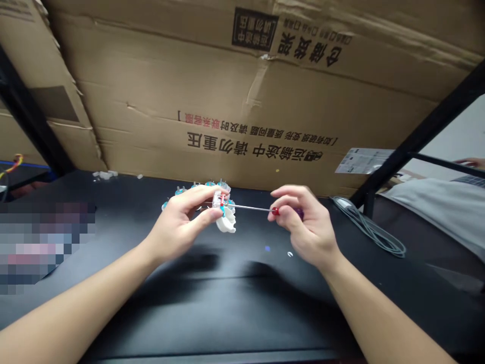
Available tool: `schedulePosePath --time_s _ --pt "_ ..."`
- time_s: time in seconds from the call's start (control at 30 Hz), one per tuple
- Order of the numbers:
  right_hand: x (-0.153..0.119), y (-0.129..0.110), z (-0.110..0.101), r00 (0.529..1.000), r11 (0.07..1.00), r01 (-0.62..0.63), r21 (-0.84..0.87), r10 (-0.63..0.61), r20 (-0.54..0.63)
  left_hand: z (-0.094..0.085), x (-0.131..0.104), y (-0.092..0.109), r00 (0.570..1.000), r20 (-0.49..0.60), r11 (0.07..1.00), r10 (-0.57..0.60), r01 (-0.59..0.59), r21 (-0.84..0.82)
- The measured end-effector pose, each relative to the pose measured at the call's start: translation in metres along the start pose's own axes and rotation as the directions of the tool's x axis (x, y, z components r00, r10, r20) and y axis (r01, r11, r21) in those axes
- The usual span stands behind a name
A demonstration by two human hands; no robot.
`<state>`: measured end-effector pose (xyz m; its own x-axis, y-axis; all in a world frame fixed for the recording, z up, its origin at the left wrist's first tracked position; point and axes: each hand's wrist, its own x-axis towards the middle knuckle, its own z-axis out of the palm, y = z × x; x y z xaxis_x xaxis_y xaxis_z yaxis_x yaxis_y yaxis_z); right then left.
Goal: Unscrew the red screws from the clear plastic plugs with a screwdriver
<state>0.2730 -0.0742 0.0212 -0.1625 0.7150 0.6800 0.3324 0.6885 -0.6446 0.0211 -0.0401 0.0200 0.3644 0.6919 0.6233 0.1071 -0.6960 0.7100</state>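
- A wall of printed cardboard (151, 101), its writing upside down, rises behind the table (227, 323); whether it is a whole box or a panel, I cannot tell.
- A curved white shell (226, 224) hangs just under the left hand's fingers; what sits inside it is too small to tell.
- The left hand (185, 215) pinches a small clear piece (217, 199) with red on it between thumb and fingers, above the table's far half.
- The right hand (308, 222) holds a screwdriver (253, 208) by its handle, fingers curled round it, the shaft reaching left to the clear piece.
- Several blue-faced plugs (181, 191) with metal prongs are grouped behind the left hand, which partly hides them.
- White bits (105, 175) lie at the table's back left; a white scrap (290, 254) and a blue speck (267, 248) are nearer the right hand.
- A coiled grey cable (379, 235) lies on the right, near the black frame (428, 129).
- A blurred patch (41, 242) covers the left side.
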Motion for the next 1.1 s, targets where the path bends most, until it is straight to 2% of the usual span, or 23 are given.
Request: schedulePosePath --time_s 0.1,0.2,0.3,0.47,0.83,1.1 --pt "0.001 -0.0019 0.0 0.996 0.984 0.079 -0.162 -0.069 0.062 0.0 -0.0001 -0.0002 1.0 0.001 1.0 0.002 -0.002 -0.026" --pt "0.0009 -0.0028 0.003 0.987 0.97 0.156 -0.189 -0.16 -0.006 0.0003 -0.0002 0.001 1.0 -0.002 0.999 0.004 -0.004 -0.042" --pt "-0.0005 -0.0023 0.0056 0.982 0.97 0.17 -0.174 -0.182 -0.056 0.0011 -0.0007 0.003 1.0 -0.013 0.999 0.011 -0.012 -0.044" --pt "-0.0016 -0.0009 0.0053 0.982 0.974 0.157 -0.161 -0.172 -0.08 0.0015 -0.0026 0.0047 1.0 -0.023 1.0 -0.002 0.002 -0.03" --pt "-0.0007 -0.0009 0.0059 0.992 0.983 0.112 -0.146 -0.119 -0.035 0.0038 -0.0037 0.0052 1.0 0.017 0.999 -0.018 0.019 -0.03" --pt "0.0008 0.0001 0.0062 0.994 0.987 0.097 -0.129 -0.102 -0.034 0.0034 -0.0044 0.0045 1.0 0.009 1.0 -0.024 0.024 0.006"
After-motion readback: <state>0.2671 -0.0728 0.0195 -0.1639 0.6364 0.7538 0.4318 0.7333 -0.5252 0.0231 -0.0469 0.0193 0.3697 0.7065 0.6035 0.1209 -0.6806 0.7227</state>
